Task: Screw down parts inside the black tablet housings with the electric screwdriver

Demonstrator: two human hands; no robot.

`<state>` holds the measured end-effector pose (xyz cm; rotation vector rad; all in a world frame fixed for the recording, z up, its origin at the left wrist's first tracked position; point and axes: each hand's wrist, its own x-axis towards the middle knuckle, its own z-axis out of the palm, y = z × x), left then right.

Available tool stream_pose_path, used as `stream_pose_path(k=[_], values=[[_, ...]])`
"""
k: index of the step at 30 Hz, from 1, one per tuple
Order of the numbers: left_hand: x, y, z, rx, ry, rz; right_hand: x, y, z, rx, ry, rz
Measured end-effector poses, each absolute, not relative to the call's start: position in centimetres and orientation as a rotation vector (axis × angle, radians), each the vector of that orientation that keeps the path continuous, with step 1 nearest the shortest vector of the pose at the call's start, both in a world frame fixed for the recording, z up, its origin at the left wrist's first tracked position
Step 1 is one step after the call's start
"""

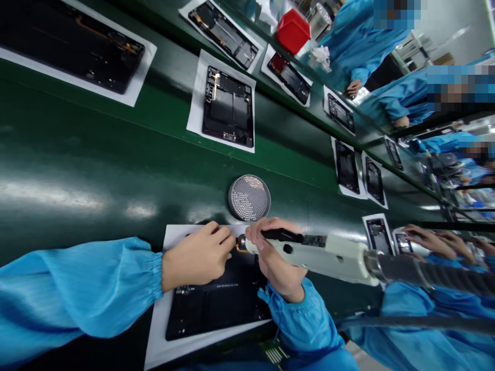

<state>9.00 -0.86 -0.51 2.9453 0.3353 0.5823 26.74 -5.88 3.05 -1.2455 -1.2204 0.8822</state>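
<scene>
Over on the far left, a large black panel (69,46) is lying on white paper upon the green bench (96,170), and below it a blue sleeve (96,288) is reaching in. Moving right, a white sheet (159,324) is sitting beneath the black device (220,304), and here's the left hand (201,255), bending its fingers low over the device's upper part; its fingertips are hiding, so whether they're pinching anything, I cannot tell! The device is lying right under that hand, most of its face spreading out toward the wearer. Beyond it, an open device (228,111) is resting on its own paper, while a round perforated metal disc (249,198) is sitting just past the sheet's far edge. Next, the right hand (278,257) is wrapping tightly around a pale gun (336,257), hanging over the device's right side, and the metal nozzle (242,242) is pointing left, close beside the left fingers! Further right, a co-worker's hand (353,87) is showing across the bench, and a dark ribbed hose (436,275) is trailing off from the gun.
</scene>
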Motion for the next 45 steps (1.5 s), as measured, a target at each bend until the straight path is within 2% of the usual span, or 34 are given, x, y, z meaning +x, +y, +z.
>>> stream_pose_path(k=[12,19,25,45], values=[[10.7,-1.5,-1.0,2.887,0.396,0.715,28.7,-5.6,3.7,-1.093,-1.237,0.895],[11.5,-1.6,-1.2,2.901,0.369,0.752,30.4,0.7,5.8,-1.026,-1.016,0.736],[12.4,-1.6,-1.4,2.889,0.365,0.709,30.5,4.1,4.4,-1.112,-0.976,0.741],[15.4,-2.8,-1.3,2.846,0.478,0.603,33.6,3.4,2.0,-1.170,-1.067,0.731]])
